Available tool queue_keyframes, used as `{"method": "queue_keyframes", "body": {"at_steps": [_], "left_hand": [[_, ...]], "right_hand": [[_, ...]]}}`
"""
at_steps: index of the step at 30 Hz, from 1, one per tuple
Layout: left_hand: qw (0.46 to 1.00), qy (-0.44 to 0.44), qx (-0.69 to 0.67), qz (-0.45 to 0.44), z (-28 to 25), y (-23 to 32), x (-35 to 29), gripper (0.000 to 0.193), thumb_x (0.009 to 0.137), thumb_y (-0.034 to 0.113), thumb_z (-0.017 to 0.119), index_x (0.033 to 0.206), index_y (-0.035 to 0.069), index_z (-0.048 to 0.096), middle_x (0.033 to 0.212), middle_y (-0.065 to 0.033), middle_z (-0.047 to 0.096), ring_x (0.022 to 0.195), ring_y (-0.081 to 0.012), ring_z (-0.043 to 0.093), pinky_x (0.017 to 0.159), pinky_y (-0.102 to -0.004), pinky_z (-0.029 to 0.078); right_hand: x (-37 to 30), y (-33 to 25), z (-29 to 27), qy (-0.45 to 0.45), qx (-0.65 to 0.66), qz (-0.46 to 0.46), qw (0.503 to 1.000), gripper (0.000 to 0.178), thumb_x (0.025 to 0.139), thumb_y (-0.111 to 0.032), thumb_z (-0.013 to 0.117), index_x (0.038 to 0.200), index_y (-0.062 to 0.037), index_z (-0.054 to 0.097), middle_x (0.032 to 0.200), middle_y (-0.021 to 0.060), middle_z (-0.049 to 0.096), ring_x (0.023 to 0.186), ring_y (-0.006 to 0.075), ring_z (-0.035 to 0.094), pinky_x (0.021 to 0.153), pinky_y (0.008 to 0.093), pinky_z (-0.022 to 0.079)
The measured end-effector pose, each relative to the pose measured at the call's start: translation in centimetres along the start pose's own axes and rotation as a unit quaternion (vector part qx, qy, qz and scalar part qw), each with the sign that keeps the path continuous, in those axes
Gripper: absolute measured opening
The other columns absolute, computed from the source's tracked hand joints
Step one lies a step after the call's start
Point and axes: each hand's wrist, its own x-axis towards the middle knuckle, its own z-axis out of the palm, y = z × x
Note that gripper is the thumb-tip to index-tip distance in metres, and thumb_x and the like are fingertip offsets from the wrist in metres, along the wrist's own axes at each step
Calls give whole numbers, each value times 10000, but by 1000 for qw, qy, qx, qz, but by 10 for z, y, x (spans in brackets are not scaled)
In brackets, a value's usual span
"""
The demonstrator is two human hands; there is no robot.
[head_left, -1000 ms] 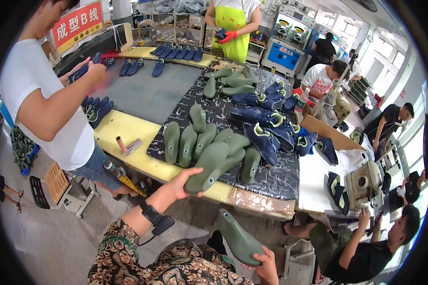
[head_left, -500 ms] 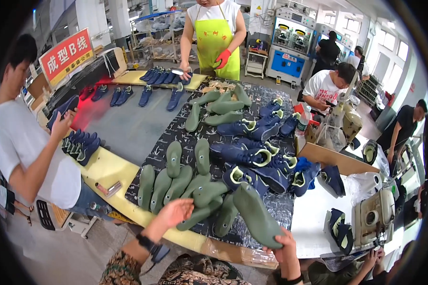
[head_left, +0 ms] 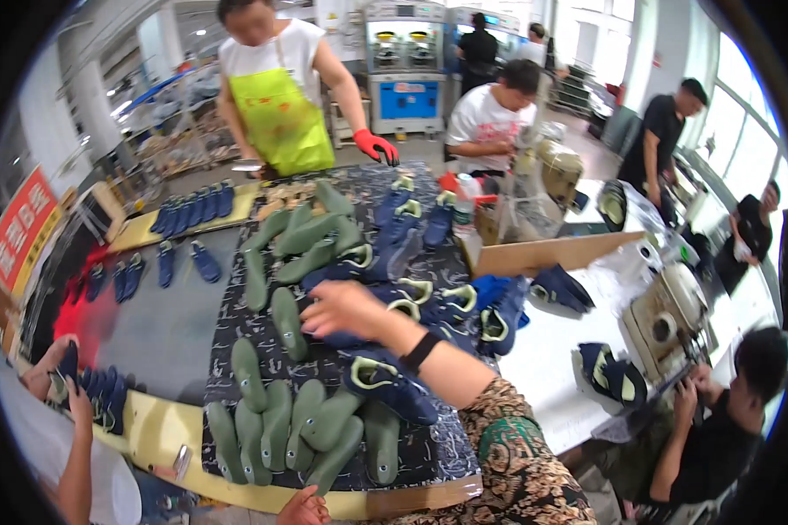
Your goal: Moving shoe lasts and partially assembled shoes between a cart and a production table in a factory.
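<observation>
My right hand [head_left: 346, 312] stretches across the middle of the table, slightly blurred, fingers apart and holding nothing visible. Below and behind it lie navy shoes [head_left: 390, 385] with pale green linings; contact is unclear. One green shoe last [head_left: 287, 324] lies just left of this hand. At the near table edge, my left hand [head_left: 305, 507] has its fingers curled at the lower end of another green shoe last [head_left: 340, 453]; the lower picture edge cuts the hand off. Several more green shoe lasts [head_left: 276, 424] lie side by side there, and a further heap [head_left: 311, 236] lies farther back.
A dark patterned sheet [head_left: 438, 446] covers the table, edged by a yellow ledge [head_left: 162, 429]. To the right, a white table [head_left: 543, 376] holds a sewing machine [head_left: 665, 324]. A person in a lime apron [head_left: 280, 122] stands across; other people work on both sides.
The view has swung right. My right hand no longer holds the shoe last and now reaches over the table. My left hand sits lower, at the near edge.
</observation>
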Motion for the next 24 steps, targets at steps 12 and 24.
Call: {"method": "queue_keyframes", "body": {"at_steps": [12, 24], "left_hand": [[977, -113, 165, -70, 36, 11, 31, 338, 906, 174, 420, 1176, -28, 430, 875, -114, 569, 740, -199, 542, 674, -325, 450], [856, -332, 263, -296, -5, -27, 25, 315, 867, 135, 451, 1137, -28, 452, 897, -140, 586, 742, -212, 593, 663, -286, 475]], "right_hand": [[-220, 93, 59, -43, -124, 30, 991, 484, 895, -308, 457, 1230, 33, 374, 1046, 134, 565, 870, 159, 591, 687, 243, 495], [-342, 270, 212, 293, 128, -68, 945, 428, 875, -276, 511, 1199, -12, 419, 1041, 96, 566, 885, 153, 585, 702, 240, 483]]}}
